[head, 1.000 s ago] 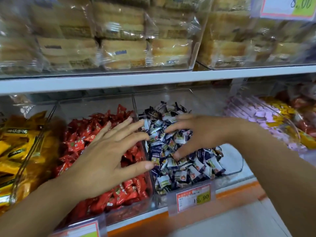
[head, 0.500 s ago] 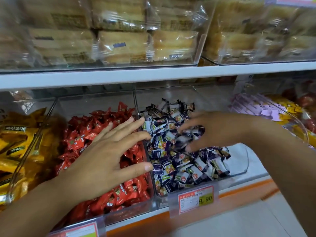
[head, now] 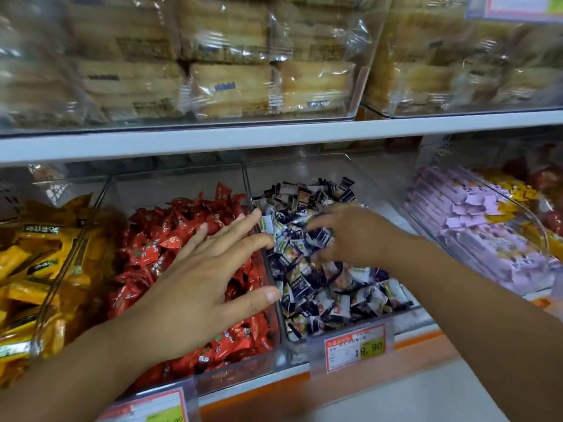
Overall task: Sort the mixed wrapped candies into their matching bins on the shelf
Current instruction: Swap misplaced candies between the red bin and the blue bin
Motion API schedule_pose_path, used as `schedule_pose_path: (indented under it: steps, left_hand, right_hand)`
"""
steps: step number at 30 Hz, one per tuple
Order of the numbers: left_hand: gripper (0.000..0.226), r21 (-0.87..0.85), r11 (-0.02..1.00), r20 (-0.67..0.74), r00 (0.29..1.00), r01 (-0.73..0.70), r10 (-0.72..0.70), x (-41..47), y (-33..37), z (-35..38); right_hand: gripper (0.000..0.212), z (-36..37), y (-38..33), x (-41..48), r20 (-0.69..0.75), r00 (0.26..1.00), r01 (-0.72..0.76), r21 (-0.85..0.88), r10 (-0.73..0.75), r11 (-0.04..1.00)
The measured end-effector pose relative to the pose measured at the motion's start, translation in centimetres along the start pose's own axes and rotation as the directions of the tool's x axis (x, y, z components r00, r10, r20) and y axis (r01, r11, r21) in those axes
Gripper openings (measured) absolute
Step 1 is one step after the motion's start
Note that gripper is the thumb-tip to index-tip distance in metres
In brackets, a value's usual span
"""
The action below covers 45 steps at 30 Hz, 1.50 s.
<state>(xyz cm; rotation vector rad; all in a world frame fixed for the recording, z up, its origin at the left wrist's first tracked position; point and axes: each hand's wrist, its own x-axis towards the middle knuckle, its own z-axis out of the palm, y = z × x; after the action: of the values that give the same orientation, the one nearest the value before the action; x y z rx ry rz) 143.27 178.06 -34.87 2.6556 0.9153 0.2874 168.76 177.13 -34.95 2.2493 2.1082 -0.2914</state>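
A clear bin point(head: 374, 178) in the middle of the lower shelf holds several dark blue and white wrapped candies point(head: 335, 296). My right hand point(head: 356, 236) is down in this pile, fingers and thumb curled round a few of the candies, though the motion blurs them. The bin to its left is full of red wrapped candies point(head: 158, 248). Above the red candies my left hand point(head: 207, 278) lies flat with straight fingers and holds nothing. Its fingertips reach the divider between the two bins.
Yellow packets point(head: 36, 257) fill the bin at far left; purple packs point(head: 475, 229) and yellow ones lie in the bin at right. A white shelf board point(head: 274, 135) with wrapped cakes point(head: 231, 86) hangs close above. Price tags point(head: 355, 348) stick out at the front edge.
My right hand has pushed deeper into the dark blue candies and drawn its fingers in, and the pile has heaped toward the back. My left hand stays over the red candies.
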Motion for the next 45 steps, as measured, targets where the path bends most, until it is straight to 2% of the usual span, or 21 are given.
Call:
schedule_pose_path:
  steps: [3,5,8,10,12,14,16,20,24,29,32,34,36,38,39,42,43,45]
  left_hand:
    - [0.074,0.031,0.999,-0.007,1.0,0.018,-0.018,0.1,-0.3,0.2]
    - [0.076,0.068,0.997,-0.018,0.999,0.028,-0.027,0.2,-0.3,0.4]
    - [0.084,0.191,0.98,-0.03,0.998,0.056,-0.051,0.2,0.2,0.5]
    - [0.091,0.267,0.961,-0.03,0.997,0.071,-0.066,0.2,0.6,0.6]
    - [0.095,0.273,0.959,-0.029,0.997,0.077,-0.071,0.3,0.8,0.6]
    - [0.097,0.226,0.971,-0.032,0.997,0.075,-0.07,0.2,0.8,0.6]
    - [0.096,0.176,0.982,-0.028,0.998,0.066,-0.062,0.2,0.8,0.6]
    - [0.094,0.212,0.975,-0.032,0.997,0.07,-0.065,0.3,0.9,0.8]
    - [0.092,0.187,0.98,-0.052,0.997,0.073,-0.065,0.1,0.8,1.2]
    - [0.09,0.11,0.992,-0.091,0.995,0.055,-0.045,-0.1,0.7,2.0]
    - [0.09,0.097,0.994,-0.108,0.993,0.05,-0.039,-0.1,0.4,2.1]
    - [0.089,0.1,0.994,-0.112,0.993,0.053,-0.042,0.0,0.3,2.0]
    - [0.089,0.106,0.993,-0.112,0.993,0.055,-0.043,0.0,0.3,1.9]
    - [0.088,0.108,0.993,-0.112,0.993,0.054,-0.041,0.0,0.2,1.9]
    - [0.088,0.104,0.993,-0.115,0.993,0.052,-0.04,-0.1,0.2,2.0]
    - [0.088,0.093,0.995,-0.116,0.993,0.047,-0.036,-0.1,0.0,2.1]
    - [0.087,0.092,0.995,-0.113,0.993,0.042,-0.031,0.0,0.0,2.1]
    - [0.087,0.086,0.996,-0.107,0.994,0.034,-0.025,0.0,0.0,2.1]
  right_hand:
    - [0.053,-2.5,1.0,-1.8,-0.023,1.0,-0.014,0.168,0.018,0.986]
    - [0.06,-4.2,1.2,-3.4,0.027,0.999,-0.039,0.182,0.034,0.983]
    - [0.091,-4.7,1.2,-4.6,0.219,0.964,-0.154,-0.013,0.153,0.988]
    - [0.114,-3.1,0.5,-4.3,0.372,0.907,-0.199,-0.031,0.196,0.979]
    - [0.126,-0.5,0.3,-3.4,0.446,0.877,-0.182,-0.034,0.178,0.983]
    - [0.129,1.5,0.8,-2.8,0.417,0.894,-0.187,0.02,0.162,0.982]
    - [0.125,2.3,1.4,-2.8,0.341,0.931,-0.201,0.171,0.134,0.965]
    - [0.102,3.1,1.7,-2.9,0.186,0.976,-0.185,0.404,0.117,0.896]
    - [0.073,3.2,1.5,-2.2,0.086,0.988,-0.153,0.594,0.127,0.79]
    - [0.072,0.8,0.6,-1.2,-0.043,0.974,-0.109,0.772,0.223,0.626]
    - [0.061,-1.0,-0.8,-0.4,-0.036,0.99,-0.039,0.86,0.136,0.51]
    - [0.071,-2.5,-1.3,-0.6,0.024,1.0,-0.025,0.82,0.008,0.572]
    - [0.076,-4.7,-1.4,-1.9,0.132,0.989,-0.044,0.667,-0.06,0.743]
    - [0.072,-5.9,-0.6,-3.2,0.255,0.967,-0.099,0.388,-0.004,0.916]
    - [0.073,-5.8,-0.1,-3.7,0.348,0.936,-0.138,0.262,0.04,0.955]
    - [0.099,-2.2,0.1,-4.4,0.575,0.806,-0.218,0.068,0.14,0.974]
    - [0.106,-0.5,0.0,-4.4,0.59,0.794,-0.197,0.02,0.148,0.98]
    - [0.109,2.0,-0.2,-4.2,0.535,0.832,-0.165,-0.013,0.146,0.986]
